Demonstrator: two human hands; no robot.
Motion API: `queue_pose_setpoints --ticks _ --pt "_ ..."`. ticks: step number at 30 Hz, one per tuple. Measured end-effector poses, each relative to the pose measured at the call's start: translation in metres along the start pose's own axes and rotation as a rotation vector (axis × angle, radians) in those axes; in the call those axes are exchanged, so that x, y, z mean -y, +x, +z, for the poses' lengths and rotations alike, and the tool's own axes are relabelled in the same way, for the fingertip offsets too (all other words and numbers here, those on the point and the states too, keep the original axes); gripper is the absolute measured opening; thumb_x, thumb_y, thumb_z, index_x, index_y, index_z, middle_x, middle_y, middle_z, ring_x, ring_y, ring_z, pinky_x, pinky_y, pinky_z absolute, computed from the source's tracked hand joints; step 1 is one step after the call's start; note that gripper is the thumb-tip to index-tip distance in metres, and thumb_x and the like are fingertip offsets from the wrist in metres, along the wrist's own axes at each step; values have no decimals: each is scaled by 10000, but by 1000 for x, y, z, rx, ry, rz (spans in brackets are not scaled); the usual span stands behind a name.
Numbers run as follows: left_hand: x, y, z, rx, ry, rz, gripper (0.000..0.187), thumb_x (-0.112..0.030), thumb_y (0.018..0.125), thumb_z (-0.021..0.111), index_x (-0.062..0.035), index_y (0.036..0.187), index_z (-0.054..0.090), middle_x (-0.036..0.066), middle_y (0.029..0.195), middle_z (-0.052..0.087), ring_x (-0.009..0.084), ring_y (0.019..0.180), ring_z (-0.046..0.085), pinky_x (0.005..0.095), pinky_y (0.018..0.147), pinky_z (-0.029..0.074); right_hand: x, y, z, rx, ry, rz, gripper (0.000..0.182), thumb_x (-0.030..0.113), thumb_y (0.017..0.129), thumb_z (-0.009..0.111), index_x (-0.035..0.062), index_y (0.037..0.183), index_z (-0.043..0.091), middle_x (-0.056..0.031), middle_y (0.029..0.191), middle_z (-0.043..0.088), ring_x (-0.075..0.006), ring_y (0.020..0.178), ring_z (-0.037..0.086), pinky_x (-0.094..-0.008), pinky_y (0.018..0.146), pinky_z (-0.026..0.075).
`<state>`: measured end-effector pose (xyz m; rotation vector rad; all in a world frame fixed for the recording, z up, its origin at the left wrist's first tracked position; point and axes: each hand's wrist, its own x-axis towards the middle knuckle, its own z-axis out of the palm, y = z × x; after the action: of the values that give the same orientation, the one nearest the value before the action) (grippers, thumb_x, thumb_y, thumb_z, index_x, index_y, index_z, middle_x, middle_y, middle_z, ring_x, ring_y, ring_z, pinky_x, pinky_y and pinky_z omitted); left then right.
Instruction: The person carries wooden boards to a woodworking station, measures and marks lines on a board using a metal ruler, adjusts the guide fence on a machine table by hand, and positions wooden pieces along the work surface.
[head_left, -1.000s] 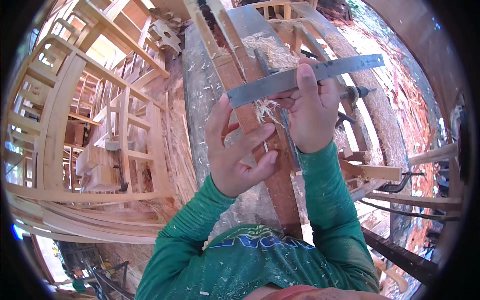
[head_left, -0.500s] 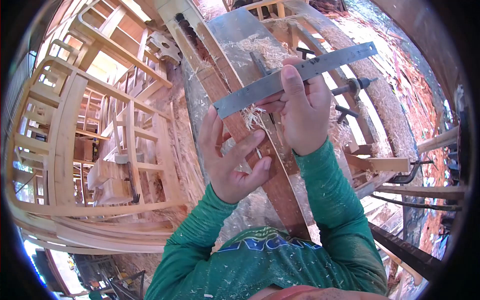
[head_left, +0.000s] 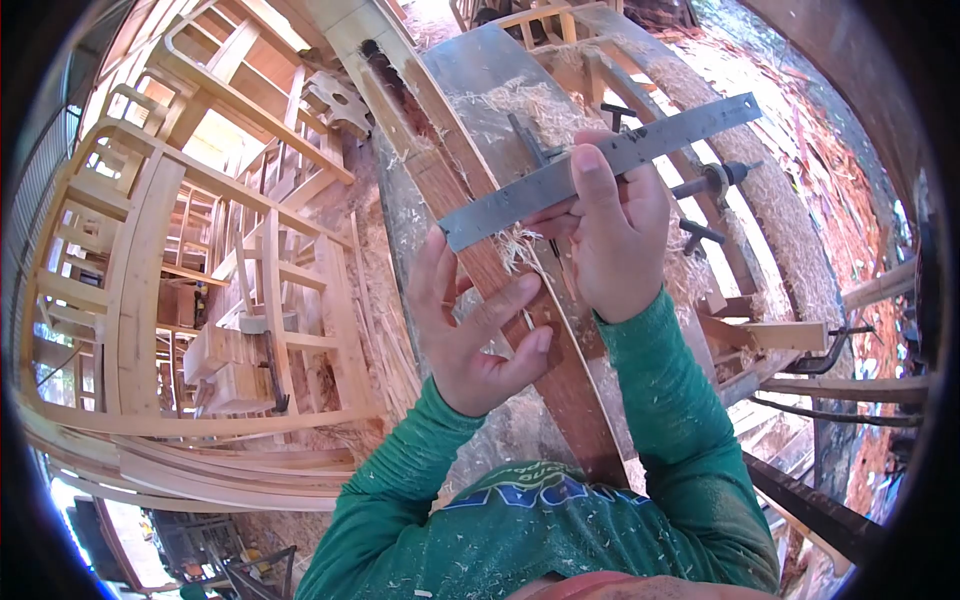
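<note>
A long reddish-brown wooden board [head_left: 575, 385] runs from near my chest to the upper left, with a rough slot [head_left: 395, 90] cut in its far part. My right hand [head_left: 622, 235] pinches a grey steel ruler [head_left: 520, 203], thumb on top. The ruler is slanted across the board, and a small hole shows at its upper right end. My left hand [head_left: 475, 335] is open over the board, fingers apart, one fingertip close to the ruler's left end. Curled shavings [head_left: 517, 248] lie on the board just below the ruler.
Pale wooden frames [head_left: 140, 280] stack up on the left. Right of the board are a metal work surface [head_left: 480, 65], dark clamp-like handles [head_left: 700, 235], a metal shaft [head_left: 715, 180] and heaps of wood shavings [head_left: 800, 250]. A C-clamp [head_left: 835, 355] grips a timber at the right.
Both hands, the ruler and the board appear shifted slightly right and down, along with the whole scene. The right hand's hold on the ruler is the same.
</note>
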<state>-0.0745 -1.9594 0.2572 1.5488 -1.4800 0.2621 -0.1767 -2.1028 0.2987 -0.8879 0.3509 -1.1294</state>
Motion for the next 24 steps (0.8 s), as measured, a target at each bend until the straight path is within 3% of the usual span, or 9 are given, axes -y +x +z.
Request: queue_pose_setpoints --ticks 4,7,16,24 --pt "1 0 2 -18 -21 13 455 -299 728 864 -248 1172 779 242 1611 276 426 1471 370 458 1020 513 -1 0 -1 13 -2 -12 350 249 1069 555 -30 1262 469 -155 927 675 -255 716 742 -341 612 639" --pt "2 1 2 -33 -41 14 474 -300 715 868 -258 1178 776 243 1610 293 417 1462 388 460 999 526 -3 1 1 0 -24 -20 362 294 1057 589 -1 1247 504 -125 888 688 -237 719 731 -341 634 615" --pt "0 0 -3 -22 -2 -1 530 -292 672 878 -305 1190 766 228 1614 313 399 1440 422 469 945 553 -6 0 2 -9 -23 -53 319 259 1065 571 -1 1240 514 -136 887 696 -236 711 727 -334 649 611" --pt "-2 2 -6 1 20 1 521 -285 682 866 -301 1193 767 231 1619 306 405 1430 440 460 946 552 -8 2 0 14 -26 -59 331 271 1069 557 -4 1241 492 -129 896 675 -241 706 735 -337 601 625"
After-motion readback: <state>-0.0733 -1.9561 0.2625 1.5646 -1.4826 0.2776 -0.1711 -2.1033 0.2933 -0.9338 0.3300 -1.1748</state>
